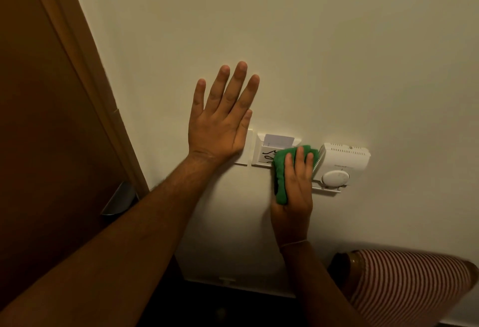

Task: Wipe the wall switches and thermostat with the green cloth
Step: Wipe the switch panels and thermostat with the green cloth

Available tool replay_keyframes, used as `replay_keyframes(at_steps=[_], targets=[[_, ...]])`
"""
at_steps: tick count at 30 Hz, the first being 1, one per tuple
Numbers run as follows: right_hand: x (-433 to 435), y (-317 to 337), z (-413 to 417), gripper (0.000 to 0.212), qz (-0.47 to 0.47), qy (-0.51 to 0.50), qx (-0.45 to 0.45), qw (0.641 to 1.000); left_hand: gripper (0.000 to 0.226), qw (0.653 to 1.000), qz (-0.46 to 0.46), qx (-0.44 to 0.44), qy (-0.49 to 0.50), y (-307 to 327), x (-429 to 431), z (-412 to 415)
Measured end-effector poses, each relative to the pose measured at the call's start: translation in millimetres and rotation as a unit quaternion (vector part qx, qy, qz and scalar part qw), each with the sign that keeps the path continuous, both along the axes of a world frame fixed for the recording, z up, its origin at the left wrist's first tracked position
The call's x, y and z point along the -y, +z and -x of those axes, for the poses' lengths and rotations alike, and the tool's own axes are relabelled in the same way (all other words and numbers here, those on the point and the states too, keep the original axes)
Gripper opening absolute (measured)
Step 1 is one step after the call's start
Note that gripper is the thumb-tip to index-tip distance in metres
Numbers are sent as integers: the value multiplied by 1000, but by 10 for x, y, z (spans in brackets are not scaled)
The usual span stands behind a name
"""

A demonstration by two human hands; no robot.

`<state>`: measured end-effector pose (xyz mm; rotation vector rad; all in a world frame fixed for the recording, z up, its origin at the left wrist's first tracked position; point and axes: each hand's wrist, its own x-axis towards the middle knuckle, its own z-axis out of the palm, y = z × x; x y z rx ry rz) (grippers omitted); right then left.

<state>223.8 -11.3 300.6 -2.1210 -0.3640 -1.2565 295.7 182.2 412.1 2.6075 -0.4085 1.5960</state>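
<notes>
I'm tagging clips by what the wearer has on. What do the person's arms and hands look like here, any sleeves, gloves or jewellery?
Both forearms are bare, with no sleeves in view and no gloves. The left hand shows no ring or watch. The right hand has a thin pale thread or band around its wrist. A red-and-white striped garment shows at lower right.

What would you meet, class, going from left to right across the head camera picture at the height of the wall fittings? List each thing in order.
Brown door → door handle → left hand flat on the wall → card holder switch → green cloth under the right hand → thermostat.
</notes>
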Motion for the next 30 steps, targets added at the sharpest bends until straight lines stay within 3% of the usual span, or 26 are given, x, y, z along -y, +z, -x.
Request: replay_keyframes(at_steps=[7, 14, 21, 27, 30], targets=[[12, -222, 58, 80, 30, -10, -41, 999, 70, 1000, -3, 2, -4, 4, -4, 8], [-103, 45, -122, 79, -22, -12, 38, 999, 77, 1000, 1, 12, 4, 0, -2, -29], [-72, -187, 9, 72, -11, -13, -14, 1000, 72, 1000, -5, 21, 7, -32, -16, -54], [-173, 82, -181, 70, -10, -19, 58, 998, 74, 999, -6, 34, -2, -35, -19, -65], [-175, -26, -140, 72, -15, -15, 30, 999, 73, 999, -9, 33, 2, -31, -20, -62]])
